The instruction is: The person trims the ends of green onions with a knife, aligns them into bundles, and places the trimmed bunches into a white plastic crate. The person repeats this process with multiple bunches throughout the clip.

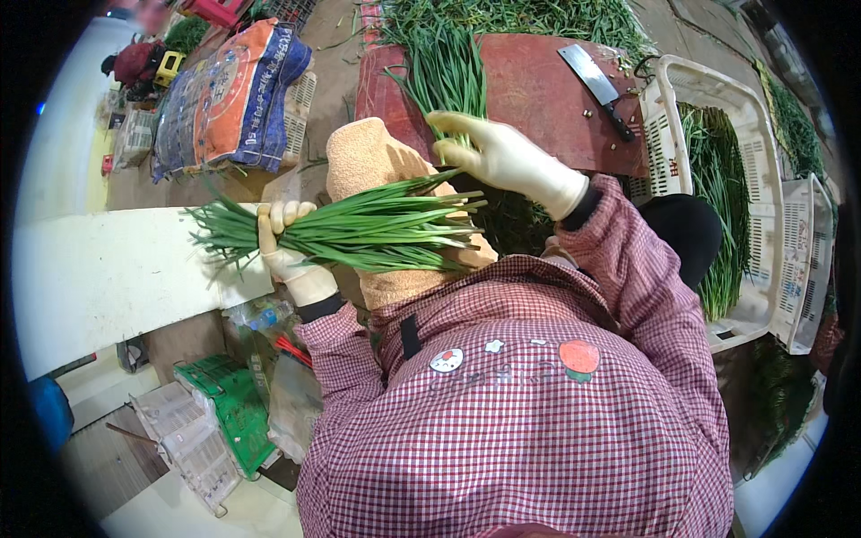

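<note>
My left hand (289, 245), in a cream glove, grips a bunch of long green leafy stalks (383, 225), which look like garlic chives. The bunch lies sideways over a tan towel (366, 161) on my lap, leaf tips to the left and pale cut ends to the right. My right hand (501, 155), gloved too, is at the pale lower ends of a second heap of stalks (447, 74) on a red board (538, 101). Its thumb and fingers are apart, with stalk ends visible in the gap. A cleaver (595, 91) with a black handle rests on the board's right side.
At right, a white plastic crate (760, 222) holds laid stalks. More greens (538, 13) are spread beyond the board. An orange and blue woven sack (229, 94) is at upper left, near a crouching person (134, 64). A white panel (134, 269) juts in from the left, above green crates (229, 410).
</note>
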Available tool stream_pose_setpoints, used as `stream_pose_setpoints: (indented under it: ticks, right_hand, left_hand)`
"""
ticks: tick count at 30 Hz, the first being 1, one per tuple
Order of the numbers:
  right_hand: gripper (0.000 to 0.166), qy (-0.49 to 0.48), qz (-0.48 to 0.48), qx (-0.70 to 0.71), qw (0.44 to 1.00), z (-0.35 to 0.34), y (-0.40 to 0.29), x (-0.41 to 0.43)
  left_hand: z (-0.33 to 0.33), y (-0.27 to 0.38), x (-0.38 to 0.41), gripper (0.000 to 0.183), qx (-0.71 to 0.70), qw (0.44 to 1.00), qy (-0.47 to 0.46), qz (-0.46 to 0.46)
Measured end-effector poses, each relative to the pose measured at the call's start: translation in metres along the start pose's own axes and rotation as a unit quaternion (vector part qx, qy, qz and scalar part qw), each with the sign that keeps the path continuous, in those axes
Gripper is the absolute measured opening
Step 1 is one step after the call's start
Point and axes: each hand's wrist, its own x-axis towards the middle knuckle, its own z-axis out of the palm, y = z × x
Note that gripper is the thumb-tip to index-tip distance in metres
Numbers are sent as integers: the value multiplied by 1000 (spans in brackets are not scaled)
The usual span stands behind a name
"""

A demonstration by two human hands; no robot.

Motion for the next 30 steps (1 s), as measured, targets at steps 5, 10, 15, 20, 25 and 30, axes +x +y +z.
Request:
stream_pose_setpoints:
  ticks: [5,10,15,20,25,30]
  right_hand:
    - [80,-181,0,179,967,57,20,-5]
    - [124,-83,-64,231,967,89,22,-59]
    - [135,-8,42,94,995,106,6,-61]
    - [103,68,159,201,964,101,22,-53]
    - [44,96,210,312,922,70,39,-50]
    - [29,211,251,347,879,25,75,-53]
  left_hand:
    - [32,-3,17,10,175,974,141,15]
    - [69,-23,50,9,181,951,252,-9]
    - [95,-68,78,13,225,945,231,46]
    - [135,-115,94,6,230,949,216,-8]
    - [151,-151,107,23,548,830,-101,37]
    - [180,-185,110,54,425,899,-99,-20]
